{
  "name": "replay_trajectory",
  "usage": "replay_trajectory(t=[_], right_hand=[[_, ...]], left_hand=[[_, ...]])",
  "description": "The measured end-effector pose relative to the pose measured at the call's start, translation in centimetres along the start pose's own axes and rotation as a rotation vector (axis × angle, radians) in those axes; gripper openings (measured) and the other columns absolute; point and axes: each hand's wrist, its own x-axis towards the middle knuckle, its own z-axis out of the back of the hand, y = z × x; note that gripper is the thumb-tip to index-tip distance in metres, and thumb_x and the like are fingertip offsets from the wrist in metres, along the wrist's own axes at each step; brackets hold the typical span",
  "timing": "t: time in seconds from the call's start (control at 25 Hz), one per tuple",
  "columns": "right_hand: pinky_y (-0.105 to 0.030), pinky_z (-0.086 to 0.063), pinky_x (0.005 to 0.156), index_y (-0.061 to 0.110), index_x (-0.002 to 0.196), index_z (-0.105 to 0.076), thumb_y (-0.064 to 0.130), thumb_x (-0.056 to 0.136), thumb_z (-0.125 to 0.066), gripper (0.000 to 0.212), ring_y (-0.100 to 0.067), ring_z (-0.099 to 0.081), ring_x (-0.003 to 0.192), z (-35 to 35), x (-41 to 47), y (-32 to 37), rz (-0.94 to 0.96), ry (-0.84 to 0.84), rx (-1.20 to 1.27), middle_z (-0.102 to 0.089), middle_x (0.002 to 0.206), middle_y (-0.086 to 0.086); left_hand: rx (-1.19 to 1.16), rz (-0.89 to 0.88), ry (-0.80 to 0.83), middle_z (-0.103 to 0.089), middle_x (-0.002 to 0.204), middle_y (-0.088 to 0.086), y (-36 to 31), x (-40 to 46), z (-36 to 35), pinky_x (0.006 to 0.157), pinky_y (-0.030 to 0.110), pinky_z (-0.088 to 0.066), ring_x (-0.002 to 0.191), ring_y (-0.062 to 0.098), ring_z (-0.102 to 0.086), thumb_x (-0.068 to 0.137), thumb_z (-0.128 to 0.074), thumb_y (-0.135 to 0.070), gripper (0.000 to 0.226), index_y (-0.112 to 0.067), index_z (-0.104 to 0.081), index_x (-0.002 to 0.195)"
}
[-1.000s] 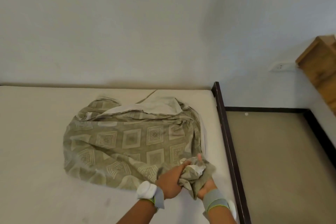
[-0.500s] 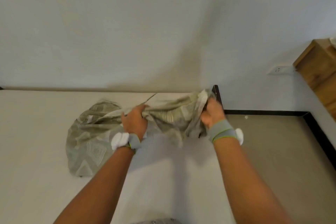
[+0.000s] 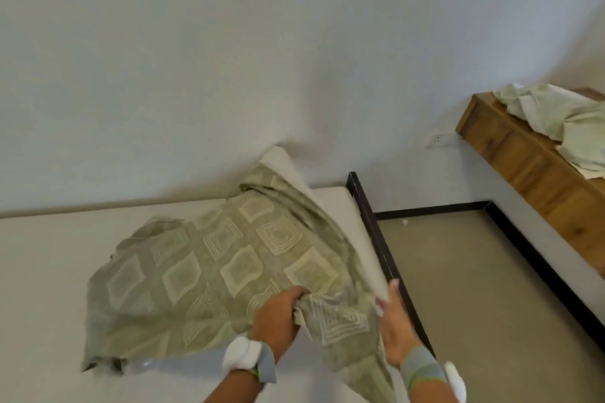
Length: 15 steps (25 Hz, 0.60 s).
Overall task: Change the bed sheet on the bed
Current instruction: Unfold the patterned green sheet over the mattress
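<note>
Item: olive-green bed sheet (image 3: 229, 271), printed with pale nested diamonds, pale plain underside; lies in a loose heap on the bare off-white mattress (image 3: 49, 271) toward its right edge; the far corner is lifted and folded, pale side showing, against the wall (image 3: 229, 59); the near end hangs off the mattress surface between my two hands.

Item: my left hand (image 3: 275, 317); grip clenched round a bunched fold of the sheet at its near edge, knuckles up; grey wristband with a white block on the wrist.

Item: my right hand (image 3: 393, 330); fingers extended along the right edge of the sheet, thumb side against the cloth; fingertips blurred; whether this grip actually pinches the fabric I cannot tell; grey wristband with green trim, white block on the outer side.

Item: dark bed frame rail (image 3: 376, 232); runs along the right side of the mattress, just beside my right hand.

Item: floor (image 3: 474, 288), beige, with dark skirting at the wall foot; one small white speck near the corner.

Item: wooden cabinet (image 3: 530, 170), right of the view, against the side wall; a crumpled pale-green cloth (image 3: 556, 114) rests on its top.

Item: wall socket (image 3: 440, 140), white, just left of the cabinet.
</note>
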Motion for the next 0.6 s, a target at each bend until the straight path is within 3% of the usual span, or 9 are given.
replay_trajectory(t=[0.08,0.16,0.2,0.28,0.4,0.48,0.52,0.6], right_hand=[[-0.045,-0.056,0.086,0.01,0.128,-0.052,0.032,0.092,-0.059,0.043,-0.033,-0.066,0.101,1.6,-1.2,-5.8,-0.054,0.006,-0.202,-0.066,0.113,-0.018],[-0.034,-0.059,0.066,0.01,0.125,-0.051,0.003,0.092,-0.055,0.034,-0.031,-0.066,0.089,2.3,-2.7,-9.6,0.029,-0.119,-0.291,-0.066,0.105,-0.017],[-0.032,-0.058,0.067,0.015,0.123,-0.054,-0.003,0.092,-0.052,0.035,-0.029,-0.066,0.091,2.5,-3.4,-10.8,0.07,-0.185,-0.321,-0.065,0.107,-0.016],[-0.031,-0.055,0.078,0.022,0.112,-0.061,-0.011,0.089,-0.046,0.044,-0.028,-0.063,0.101,2.4,-4.7,-11.1,0.213,-0.205,-0.389,-0.064,0.115,-0.014],[-0.025,-0.049,0.087,0.025,0.096,-0.068,-0.018,0.081,-0.039,0.054,-0.026,-0.063,0.109,1.7,-5.4,-7.8,0.435,-0.207,-0.556,-0.069,0.106,-0.006],[-0.027,-0.051,0.093,0.026,0.096,-0.07,-0.016,0.084,-0.039,0.054,-0.016,-0.066,0.101,1.5,-7.3,-3.8,0.621,-0.211,-0.526,-0.069,0.103,-0.003],[-0.022,-0.052,0.091,0.024,0.099,-0.071,-0.014,0.088,-0.04,0.05,-0.008,-0.065,0.096,2.0,-8.8,-2.1,0.697,-0.218,-0.482,-0.069,0.104,-0.001],[-0.006,-0.046,0.085,0.022,0.109,-0.071,-0.008,0.092,-0.041,0.045,0.001,-0.06,0.093,4.4,-10.9,-0.4,0.837,-0.297,-0.545,-0.064,0.107,0.006]], left_hand=[[-0.006,0.017,0.029,-0.066,0.108,-0.011,2.0,-1.4,-2.2,0.084,0.02,-0.047,0.099,0.011,-0.063,0.084,-0.049,-0.035,0.033,-0.038,-0.056,0.117],[0.073,0.011,0.113,-0.063,0.115,-0.006,3.9,-3.4,-4.1,0.088,0.029,-0.049,0.104,0.016,-0.062,0.084,-0.043,-0.033,0.041,-0.035,-0.052,0.124],[0.122,0.009,0.166,-0.06,0.121,-0.001,4.5,-4.6,-4.7,0.091,0.031,-0.048,0.108,0.02,-0.06,0.087,-0.045,-0.029,0.043,-0.032,-0.049,0.13],[0.184,0.047,0.234,-0.054,0.124,0.007,5.7,-6.5,-5.1,0.091,0.036,-0.047,0.109,0.028,-0.058,0.088,-0.049,-0.015,0.048,-0.026,-0.045,0.135],[0.008,0.077,0.016,-0.052,0.116,0.009,4.6,-6.5,-3.6,0.085,0.038,-0.05,0.101,0.03,-0.058,0.083,-0.052,0.0,0.051,-0.022,-0.052,0.129],[-0.166,-0.015,-0.171,-0.051,0.101,0.004,1.6,-7.1,-2.5,0.076,0.033,-0.051,0.088,0.025,-0.058,0.079,-0.053,0.006,0.053,-0.022,-0.059,0.123],[-0.255,-0.067,-0.204,-0.049,0.096,0.001,-0.1,-7.8,-2.5,0.075,0.029,-0.052,0.084,0.021,-0.058,0.076,-0.053,0.01,0.056,-0.023,-0.061,0.121],[-0.3,-0.143,-0.129,-0.047,0.096,-0.004,-1.7,-9.6,-5.1,0.078,0.019,-0.05,0.085,0.014,-0.059,0.072,-0.052,0.013,0.064,-0.024,-0.061,0.122]])
